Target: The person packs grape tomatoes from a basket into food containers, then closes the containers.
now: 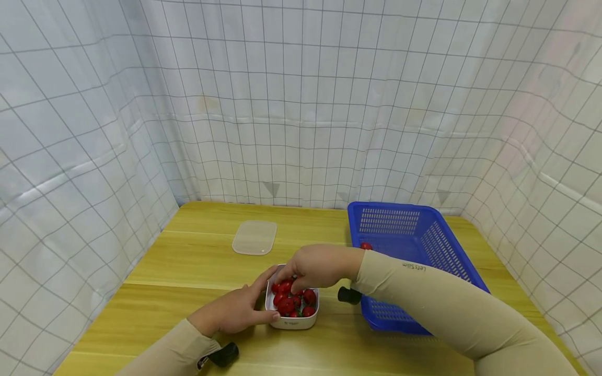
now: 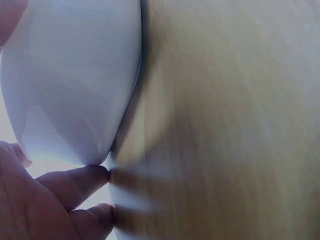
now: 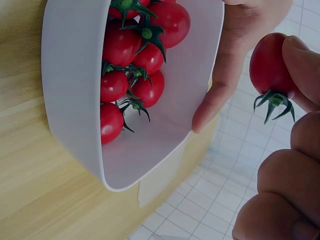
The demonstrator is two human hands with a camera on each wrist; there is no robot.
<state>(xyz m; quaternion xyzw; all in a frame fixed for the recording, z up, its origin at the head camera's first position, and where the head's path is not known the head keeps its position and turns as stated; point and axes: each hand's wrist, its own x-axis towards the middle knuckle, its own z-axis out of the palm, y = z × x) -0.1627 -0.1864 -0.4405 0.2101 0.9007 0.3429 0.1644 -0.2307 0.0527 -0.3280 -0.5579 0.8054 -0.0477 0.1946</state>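
A white square container (image 1: 292, 324) with a heap of red cherry tomatoes (image 1: 285, 305) stands on the wooden table. My left hand (image 1: 237, 312) grips its left side, the thumb at the near wall and the other fingers round the far left corner. In the left wrist view, fingertips (image 2: 95, 175) touch the white wall. My right hand (image 1: 317, 265) is over the container and pinches one cherry tomato (image 3: 269, 65) between thumb and finger, its green calyx showing in the right wrist view. Several tomatoes (image 3: 122, 47) with green calyxes lie inside the container there.
A blue perforated basket (image 1: 392, 326) stands on the right, partly hidden behind my right forearm; a red tomato (image 1: 366, 246) shows at its left wall. Behind the container lies a flat translucent lid (image 1: 254, 237). White gridded curtains (image 1: 301, 104) surround the table.
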